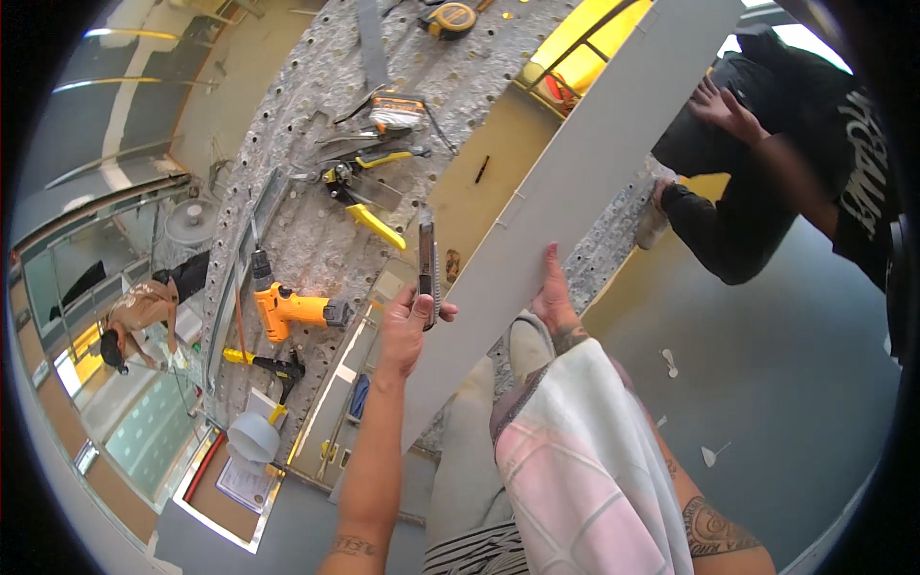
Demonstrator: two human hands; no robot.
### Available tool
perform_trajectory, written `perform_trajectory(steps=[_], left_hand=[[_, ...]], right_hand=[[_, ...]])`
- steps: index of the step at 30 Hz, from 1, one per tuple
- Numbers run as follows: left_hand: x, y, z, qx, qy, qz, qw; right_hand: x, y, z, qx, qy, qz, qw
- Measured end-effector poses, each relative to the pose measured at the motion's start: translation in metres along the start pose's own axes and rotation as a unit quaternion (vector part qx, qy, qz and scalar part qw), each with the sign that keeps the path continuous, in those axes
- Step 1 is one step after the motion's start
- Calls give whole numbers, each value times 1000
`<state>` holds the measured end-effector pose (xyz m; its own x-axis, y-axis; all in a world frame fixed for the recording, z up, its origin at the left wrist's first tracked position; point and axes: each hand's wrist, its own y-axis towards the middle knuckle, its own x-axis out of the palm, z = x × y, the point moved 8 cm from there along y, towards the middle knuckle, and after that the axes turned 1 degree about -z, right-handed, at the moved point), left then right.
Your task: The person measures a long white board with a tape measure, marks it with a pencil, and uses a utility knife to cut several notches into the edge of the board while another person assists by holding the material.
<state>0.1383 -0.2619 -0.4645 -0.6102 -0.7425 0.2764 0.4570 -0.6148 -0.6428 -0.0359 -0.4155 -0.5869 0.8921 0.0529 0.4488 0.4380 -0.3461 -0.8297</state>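
My left hand (407, 331) is closed around a utility knife (427, 264), which points up and away from me. Just right of the knife, a long pale grey board strip (565, 177) runs slantwise from the top right down toward my legs. My right hand (553, 299) grips the strip's right edge, its thumb on the face and its other fingers hidden. A pink and white cloth (575, 470) lies over my right forearm. Beyond the left hand lie snips with yellow handles (376, 226), and left of it an orange cordless drill (287, 311) on the platform.
The platform (331, 259) is perforated metal, with gaps down to a lower floor. On it lie a tape measure (450, 19) and a yellow-black clamp (278, 372). At right a co-worker in dark clothes (738, 144) crouches close by. Another person (144, 311) is lower at left.
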Motion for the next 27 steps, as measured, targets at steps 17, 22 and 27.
perform_trajectory(steps=[17,22,27], left_hand=[[87,-17,-5,27,207,-139,968],[112,-21,13,130,370,-109,913],[140,-1,22,182,465,-28,866]], right_hand=[[-33,-79,-32,-33,-13,40,999],[-20,-87,-39,-137,-53,14,989],[-30,-82,-30,-118,3,57,991]])
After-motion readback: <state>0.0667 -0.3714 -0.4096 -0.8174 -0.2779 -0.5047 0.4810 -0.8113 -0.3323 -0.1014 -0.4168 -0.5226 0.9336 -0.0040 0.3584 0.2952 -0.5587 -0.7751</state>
